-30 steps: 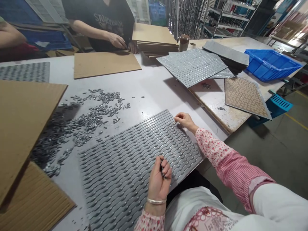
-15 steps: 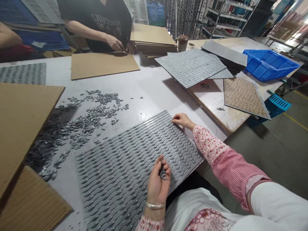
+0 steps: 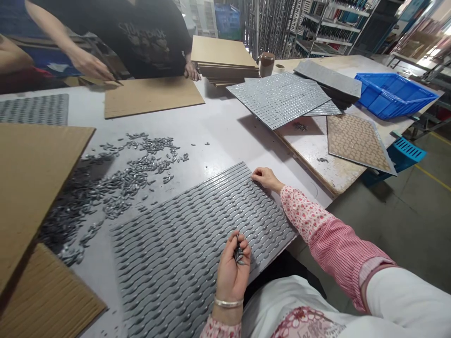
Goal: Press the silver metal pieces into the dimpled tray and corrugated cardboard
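Note:
A grey panel (image 3: 190, 225) with rows of wavy ridges lies slanted on the white table. Over its near side my left hand (image 3: 234, 267), palm up and fingers curled, cups several small dark grey, seed-shaped pieces (image 3: 239, 253). At the panel's far right edge, my right hand (image 3: 267, 179) has thumb and forefinger pinched together against the surface. Whatever sits between those fingertips is too small to make out. A loose heap of the same grey pieces (image 3: 116, 180) spreads across the table left of the panel.
Cardboard sheets (image 3: 31, 178) overhang the heap at left. Across the table, a co-worker's hand (image 3: 89, 65) is at a brown board (image 3: 151, 96). Ridged grey panels (image 3: 285, 96), a brown-patterned panel (image 3: 357, 141) and a blue crate (image 3: 394, 94) are at right.
The co-worker's one hand has moved left along the brown board, away from the other. My own hands have barely shifted.

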Demonstrator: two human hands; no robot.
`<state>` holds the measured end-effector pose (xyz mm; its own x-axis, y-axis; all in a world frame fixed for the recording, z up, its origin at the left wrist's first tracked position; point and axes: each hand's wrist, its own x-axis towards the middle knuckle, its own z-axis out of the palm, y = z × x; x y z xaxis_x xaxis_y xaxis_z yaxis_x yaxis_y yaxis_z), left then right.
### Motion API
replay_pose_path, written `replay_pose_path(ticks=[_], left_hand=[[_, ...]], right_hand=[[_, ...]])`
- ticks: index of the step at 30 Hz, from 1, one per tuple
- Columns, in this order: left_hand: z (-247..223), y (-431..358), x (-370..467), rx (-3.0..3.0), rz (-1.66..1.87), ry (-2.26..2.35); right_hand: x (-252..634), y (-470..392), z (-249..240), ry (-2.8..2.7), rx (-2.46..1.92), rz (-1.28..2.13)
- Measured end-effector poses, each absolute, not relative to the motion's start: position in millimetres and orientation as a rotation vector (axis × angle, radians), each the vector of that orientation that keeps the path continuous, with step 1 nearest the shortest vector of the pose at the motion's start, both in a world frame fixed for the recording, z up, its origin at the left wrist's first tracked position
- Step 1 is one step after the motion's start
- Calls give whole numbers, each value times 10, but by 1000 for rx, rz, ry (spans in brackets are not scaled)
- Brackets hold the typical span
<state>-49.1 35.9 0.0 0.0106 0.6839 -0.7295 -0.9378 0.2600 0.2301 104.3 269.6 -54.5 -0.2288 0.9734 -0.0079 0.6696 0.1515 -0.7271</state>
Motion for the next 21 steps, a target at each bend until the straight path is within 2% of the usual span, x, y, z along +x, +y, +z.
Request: replay_pose_path(ticks=[10, 16, 21], left_hand=[[-14, 337, -474, -380, 1300, 849], [-12, 336, -484, -415, 1290, 800], [94, 329, -521, -448, 1265, 756]], right_hand=[[1107, 2687, -556, -1951, -1451, 960], [1091, 2701, -492, -2141, -1475, 726], [1081, 2749, -451, -2082, -1502, 911]])
